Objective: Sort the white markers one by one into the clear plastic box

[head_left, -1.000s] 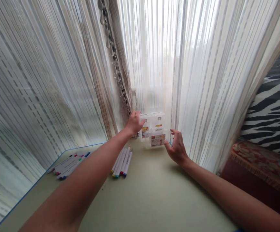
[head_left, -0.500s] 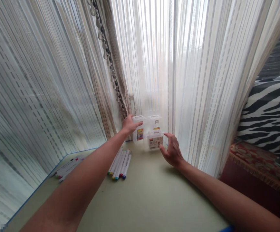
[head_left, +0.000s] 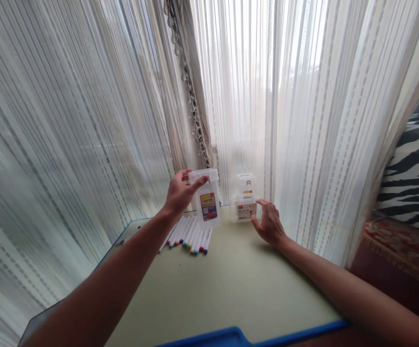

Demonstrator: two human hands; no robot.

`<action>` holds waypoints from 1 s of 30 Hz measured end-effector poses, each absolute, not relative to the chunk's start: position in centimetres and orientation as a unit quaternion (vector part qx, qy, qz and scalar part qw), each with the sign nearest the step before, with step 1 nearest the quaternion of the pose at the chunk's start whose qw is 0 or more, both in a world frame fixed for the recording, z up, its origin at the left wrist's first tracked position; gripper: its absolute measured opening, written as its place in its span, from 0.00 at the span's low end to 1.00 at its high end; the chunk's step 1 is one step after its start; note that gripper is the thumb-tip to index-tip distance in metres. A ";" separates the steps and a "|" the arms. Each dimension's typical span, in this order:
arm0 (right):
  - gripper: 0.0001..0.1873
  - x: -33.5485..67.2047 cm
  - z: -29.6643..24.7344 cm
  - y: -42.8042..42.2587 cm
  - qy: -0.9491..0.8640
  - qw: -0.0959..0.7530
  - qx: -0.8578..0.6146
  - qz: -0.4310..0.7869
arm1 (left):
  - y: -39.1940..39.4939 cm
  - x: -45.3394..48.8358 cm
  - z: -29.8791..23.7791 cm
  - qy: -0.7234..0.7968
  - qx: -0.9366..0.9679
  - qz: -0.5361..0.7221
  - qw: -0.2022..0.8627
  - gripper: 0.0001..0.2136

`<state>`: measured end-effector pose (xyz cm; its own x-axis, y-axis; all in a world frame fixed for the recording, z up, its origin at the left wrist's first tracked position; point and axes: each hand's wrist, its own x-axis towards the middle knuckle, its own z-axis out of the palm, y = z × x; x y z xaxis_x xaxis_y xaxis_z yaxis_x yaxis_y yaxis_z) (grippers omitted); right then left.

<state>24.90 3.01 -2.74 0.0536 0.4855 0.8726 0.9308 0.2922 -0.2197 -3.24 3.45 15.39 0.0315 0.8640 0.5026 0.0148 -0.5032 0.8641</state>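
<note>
Holding box (head_left: 212, 187) w/ L grip (head_left: 180, 193), ylw/navy lbl (head_left: 208, 206) illegible.

The left hand (head_left: 178, 193) now carries the tall clear box (head_left: 213, 188) in its fingers, farther from the small box (head_left: 244, 211) beside the right hand (head_left: 270, 224); the gap between them becomes wider. Below the left fingers, more marker caps (head_left: 185, 245) are visible.

Sheer striped curtains (head_left: 86, 120), bright daylight (head_left: 305, 33) behind

Three clear boxes (head_left: 208, 206), one table (head_left: 238, 279)
</note>
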 end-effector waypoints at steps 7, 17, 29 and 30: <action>0.24 24.9 -2.8 3.0 -0.663 0.473 -0.522 -0.253 | -2.1 -4.5 11.4 0.241 0.482 0.629 0.560 0.28; 0.20 22.5 -1.4 2.1 -0.719 0.463 -0.468 -0.224 | -1.5 -6.6 9.3 0.297 0.436 0.626 0.574 0.29; 0.17 9.5 2.0 -0.1 -0.678 0.601 -0.356 0.228 | 0.2 -7.8 5.6 0.301 0.359 0.663 0.584 0.28; 0.19 9.4 1.8 -0.6 -0.655 0.604 -0.350 0.288 | 0.1 -7.7 5.5 0.293 0.367 0.652 0.595 0.28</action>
<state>9.40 -0.60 1.85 -0.0244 0.8065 0.5908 0.1109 0.5895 -0.8001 -7.70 0.05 5.45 -0.0228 0.9914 0.1289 -0.5611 -0.1194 0.8191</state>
